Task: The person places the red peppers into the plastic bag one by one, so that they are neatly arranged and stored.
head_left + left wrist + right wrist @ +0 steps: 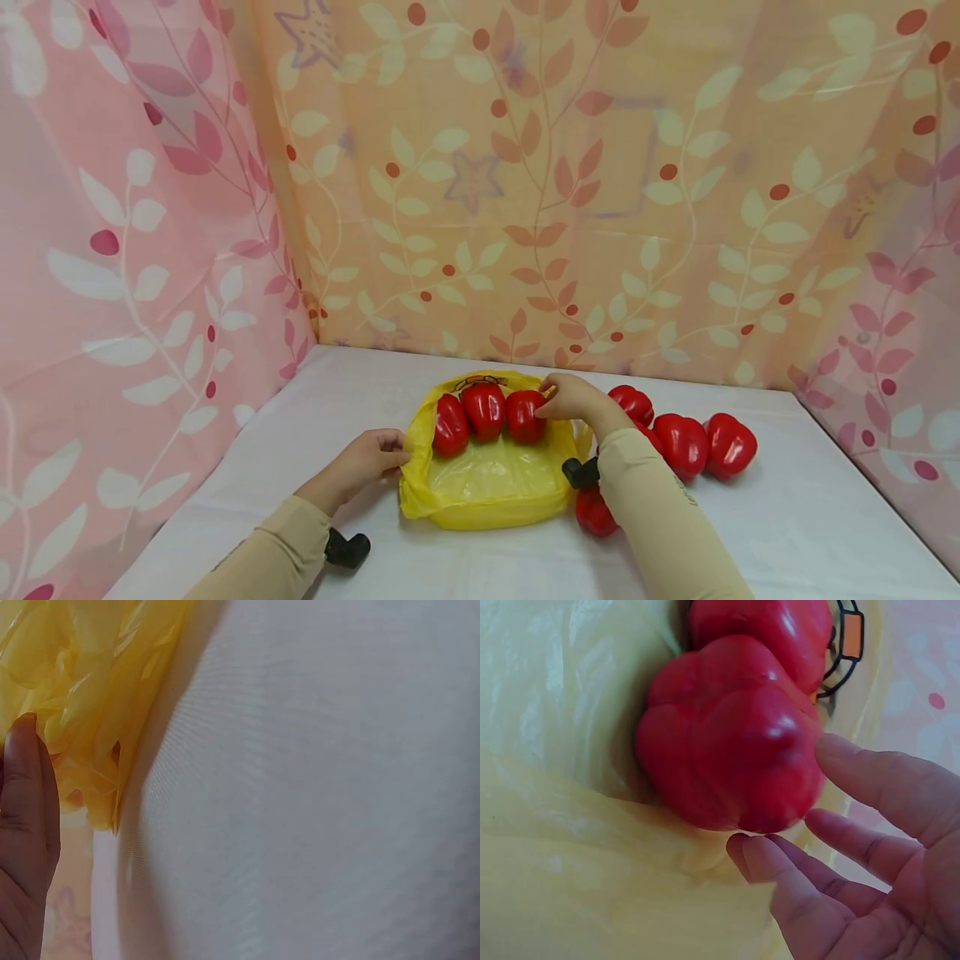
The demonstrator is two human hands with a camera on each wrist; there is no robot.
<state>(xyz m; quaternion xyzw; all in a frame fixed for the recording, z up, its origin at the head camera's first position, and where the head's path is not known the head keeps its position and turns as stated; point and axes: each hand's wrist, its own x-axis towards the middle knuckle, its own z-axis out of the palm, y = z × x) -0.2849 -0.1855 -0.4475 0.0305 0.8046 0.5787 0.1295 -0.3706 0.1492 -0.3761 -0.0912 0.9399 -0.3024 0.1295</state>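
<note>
A yellow plastic bag (487, 483) lies open on the white table (787, 517), with three red bell peppers along its back. My left hand (390, 454) grips the bag's left rim; the left wrist view shows a finger (26, 802) against the crumpled yellow bag (90, 675). My right hand (555, 396) rests at the rightmost pepper (525, 417) in the bag. In the right wrist view its relaxed fingers (832, 847) touch that pepper (727, 757) from the side without closing round it.
Several more red peppers lie on the table right of the bag, one (729, 446) farthest right and one (595, 510) by my right forearm. Leaf-patterned curtains (525, 208) close off the back and both sides.
</note>
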